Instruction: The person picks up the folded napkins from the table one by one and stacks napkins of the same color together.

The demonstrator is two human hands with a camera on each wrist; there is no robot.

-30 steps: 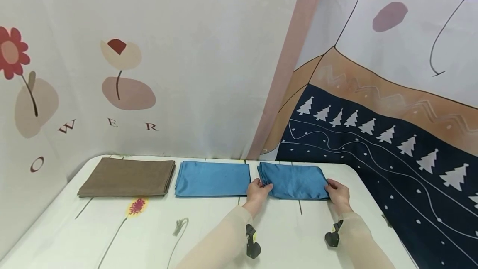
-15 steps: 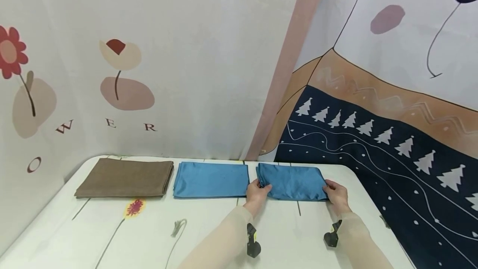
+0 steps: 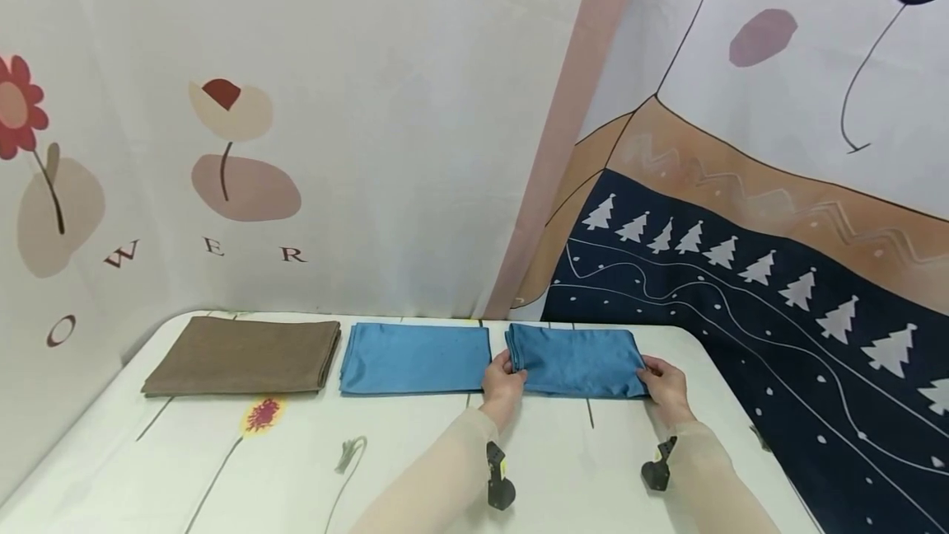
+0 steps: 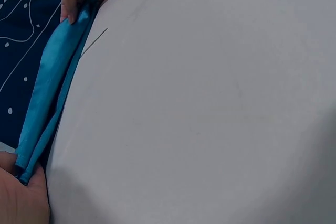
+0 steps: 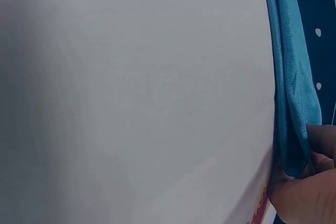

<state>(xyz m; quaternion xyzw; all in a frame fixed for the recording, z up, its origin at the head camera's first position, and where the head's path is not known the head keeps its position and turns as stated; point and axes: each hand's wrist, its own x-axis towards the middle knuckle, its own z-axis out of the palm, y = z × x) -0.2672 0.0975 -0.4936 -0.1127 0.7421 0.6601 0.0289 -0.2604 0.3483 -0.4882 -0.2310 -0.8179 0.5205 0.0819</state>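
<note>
A folded blue cloth lies at the right end of a row of folded cloths in the head view. My left hand pinches its left edge, thumb on top. At its lower right corner my right hand grips the opposite edge between thumb and fingers. From the left wrist, the folded layers of the blue cloth stretch between both hands. In the right wrist view, the right thumb and fingers hold the cloth's folded end. The fingertips beneath the cloth are partly hidden.
Beside it on the left lies a second folded blue cloth, and farther left a folded brown cloth. All rest near the far edge of a white printed table cover. Printed fabric hangings rise behind and to the right.
The head view has shifted slightly. My left thumb has slid a little left toward the cloth's edge. Both hands keep hold of the blue cloth, which stays in place.
</note>
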